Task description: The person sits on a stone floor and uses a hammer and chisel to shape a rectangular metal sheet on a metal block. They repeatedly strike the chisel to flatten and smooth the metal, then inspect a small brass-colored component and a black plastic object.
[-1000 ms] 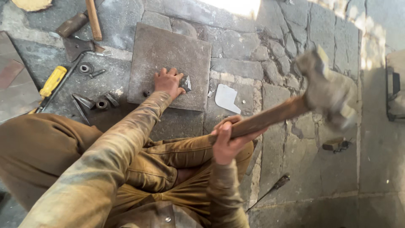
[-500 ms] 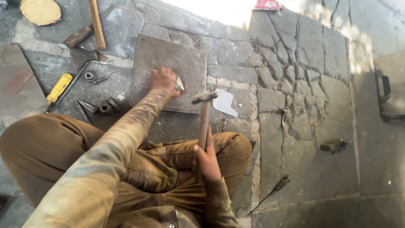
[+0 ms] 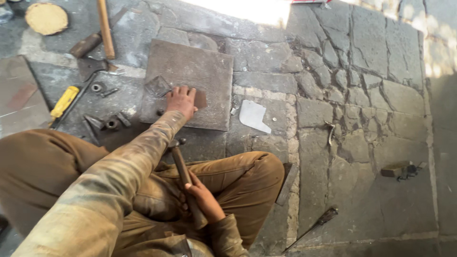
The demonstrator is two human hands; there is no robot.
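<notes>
Here, in the one head view, the person sits on the stone floor (image 3: 362, 95) with the work laid out in front of the knees. The left hand (image 3: 182, 101), just left of the middle of the frame, lies flat with fingers spread on a small dark metal piece (image 3: 200, 99) that rests on the square steel plate (image 3: 200, 71); it presses the piece down rather than closing round it. The right hand (image 3: 205, 202), low in the frame over the lap, has its grip closed round the wooden handle of a hammer (image 3: 183, 173), whose head sits near the lower edge of the plate, just beside the left sleeve.

To judge from this, the hammering is in mid-course: the piece lies flat and steadied on the plate, and the hammer is down near the plate's edge rather than raised. Whether the piece is fully flattened cannot be told, since the hand covers most of it.

At the left of the frame lie a yellow-handled screwdriver (image 3: 64, 101) and some small nuts and bolts (image 3: 107, 121). In the upper left are a long wooden handle (image 3: 105, 28) and a round flat disc (image 3: 46, 18). A pale scrap of sheet (image 3: 253, 115) lies on the floor just right of the plate.
</notes>
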